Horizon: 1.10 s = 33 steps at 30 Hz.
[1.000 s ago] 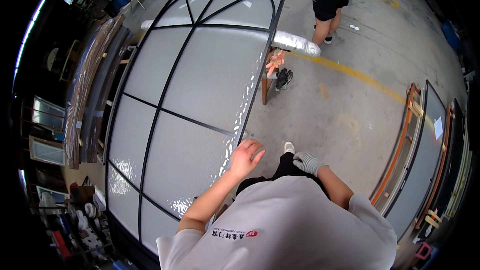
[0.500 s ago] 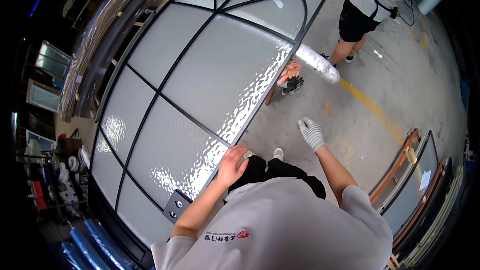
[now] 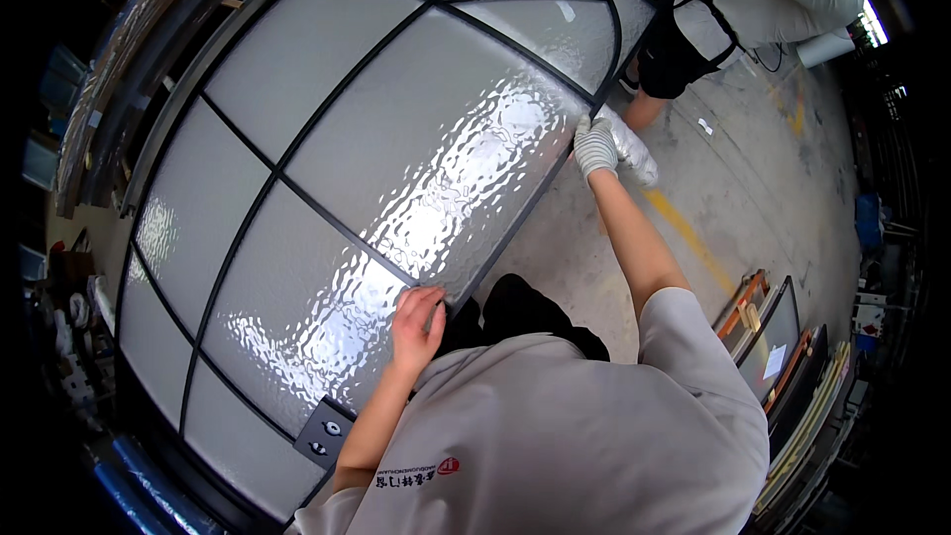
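Note:
A large glass door panel (image 3: 342,129) lies flat in front of me, with rippled glass, a black frame and arched black bars. A dark lock plate (image 3: 324,432) with two round fittings sits near its lower edge. My bare left hand (image 3: 417,325) rests on the glass beside the near frame edge, its fingers slightly bent and the thumb apart. Farther along that edge my right hand (image 3: 596,149), in a striped white glove, is wrapped round the frame; its fingertips are partly hidden. A roll in shiny clear film (image 3: 632,154) sticks out under the panel beside it.
Another person (image 3: 684,45) in black shorts bends at the panel's far right corner. Framed panels (image 3: 778,347) lean at the right. Long wrapped profiles (image 3: 129,69) lie along the left, and blue-wrapped rolls (image 3: 149,485) at the lower left. A yellow line (image 3: 684,228) crosses the concrete floor.
My right hand has moved from over the floor onto the frame's near edge. My left hand stays by that edge. The other person has bent down by the panel's far corner.

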{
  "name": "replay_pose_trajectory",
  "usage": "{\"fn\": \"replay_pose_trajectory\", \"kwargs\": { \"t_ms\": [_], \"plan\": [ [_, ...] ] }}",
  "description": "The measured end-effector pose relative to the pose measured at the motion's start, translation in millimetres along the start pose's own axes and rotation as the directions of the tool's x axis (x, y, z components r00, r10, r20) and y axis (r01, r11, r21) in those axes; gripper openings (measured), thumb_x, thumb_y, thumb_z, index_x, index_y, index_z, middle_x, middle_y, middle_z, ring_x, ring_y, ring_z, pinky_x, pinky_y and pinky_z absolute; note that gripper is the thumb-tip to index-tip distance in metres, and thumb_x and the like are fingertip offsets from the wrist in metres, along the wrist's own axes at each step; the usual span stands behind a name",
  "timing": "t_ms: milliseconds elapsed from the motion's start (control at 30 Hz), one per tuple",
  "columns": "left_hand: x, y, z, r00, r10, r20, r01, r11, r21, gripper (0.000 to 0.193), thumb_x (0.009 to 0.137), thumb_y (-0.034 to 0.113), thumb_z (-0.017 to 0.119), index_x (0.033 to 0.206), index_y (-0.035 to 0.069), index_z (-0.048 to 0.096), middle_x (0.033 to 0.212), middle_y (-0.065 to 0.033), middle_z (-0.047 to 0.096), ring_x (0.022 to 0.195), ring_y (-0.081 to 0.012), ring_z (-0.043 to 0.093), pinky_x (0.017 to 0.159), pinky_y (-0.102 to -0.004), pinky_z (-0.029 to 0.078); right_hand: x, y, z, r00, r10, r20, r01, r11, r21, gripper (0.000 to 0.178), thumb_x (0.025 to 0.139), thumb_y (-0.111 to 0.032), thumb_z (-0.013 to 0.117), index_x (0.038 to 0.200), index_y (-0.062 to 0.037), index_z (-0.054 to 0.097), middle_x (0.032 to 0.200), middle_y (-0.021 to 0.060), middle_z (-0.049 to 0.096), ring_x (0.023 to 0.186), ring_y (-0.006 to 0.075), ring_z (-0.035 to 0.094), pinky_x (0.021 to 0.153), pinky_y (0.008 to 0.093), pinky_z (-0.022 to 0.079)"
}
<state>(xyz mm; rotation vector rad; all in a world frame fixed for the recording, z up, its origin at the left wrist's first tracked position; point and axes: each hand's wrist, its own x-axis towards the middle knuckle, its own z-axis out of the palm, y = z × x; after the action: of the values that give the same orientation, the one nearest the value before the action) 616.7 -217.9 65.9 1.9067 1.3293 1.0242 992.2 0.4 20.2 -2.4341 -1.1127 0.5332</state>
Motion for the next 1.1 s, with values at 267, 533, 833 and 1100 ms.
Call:
{"fn": "replay_pose_trajectory", "kwargs": {
  "t_ms": [267, 533, 833, 1100],
  "plan": [
    [5, -21, -14, 0.989, -0.137, -0.052, 0.143, 0.982, 0.121, 0.016, 0.081, -0.002, 0.06, 0.096, -0.001, 0.066, 0.096, -0.0143, 0.065, 0.09, -0.0313, 0.06, 0.081, -0.0369, 0.048, 44, -14, -10, 0.995, 0.058, -0.079, -0.066, 0.992, -0.108, 0.055, 0.097, -0.04, 0.029, 0.111, 0.0054, 0.057, 0.107, 0.0307, 0.061, 0.102, 0.0454, 0.059, 0.09, 0.0495, 0.046],
    [56, -4, 26, 0.992, -0.107, -0.07, 0.118, 0.976, 0.183, 0.017, 0.078, -0.004, 0.061, 0.095, -0.002, 0.065, 0.095, -0.0143, 0.064, 0.089, -0.0313, 0.059, 0.079, -0.0375, 0.048, 72, -3, -17, 0.999, -0.014, -0.041, 0.001, 0.949, -0.314, 0.05, 0.093, -0.04, 0.035, 0.1, 0.0012, 0.06, 0.088, 0.0237, 0.068, 0.083, 0.0382, 0.067, 0.074, 0.0486, 0.051],
    [99, 24, 69, 0.997, -0.073, 0.017, 0.069, 0.987, 0.147, 0.017, 0.078, -0.004, 0.061, 0.095, -0.002, 0.065, 0.095, -0.0139, 0.064, 0.089, -0.031, 0.059, 0.079, -0.0372, 0.048, 50, -2, -27, 0.974, -0.091, 0.206, 0.138, 0.965, -0.224, 0.051, 0.093, -0.041, 0.033, 0.101, 0.0011, 0.062, 0.08, 0.0205, 0.068, 0.077, 0.0365, 0.067, 0.073, 0.0457, 0.052],
    [94, 25, 79, 0.989, -0.141, -0.046, 0.148, 0.953, 0.265, 0.018, 0.079, -0.003, 0.061, 0.097, -0.002, 0.065, 0.098, -0.0137, 0.064, 0.091, -0.0308, 0.059, 0.081, -0.037, 0.048, 121, 2, -40, 0.995, -0.071, 0.067, 0.09, 0.93, -0.355, 0.058, 0.097, -0.04, 0.026, 0.092, -0.0021, 0.07, 0.088, 0.0217, 0.069, 0.086, 0.0359, 0.068, 0.077, 0.047, 0.053]
  ]
}}
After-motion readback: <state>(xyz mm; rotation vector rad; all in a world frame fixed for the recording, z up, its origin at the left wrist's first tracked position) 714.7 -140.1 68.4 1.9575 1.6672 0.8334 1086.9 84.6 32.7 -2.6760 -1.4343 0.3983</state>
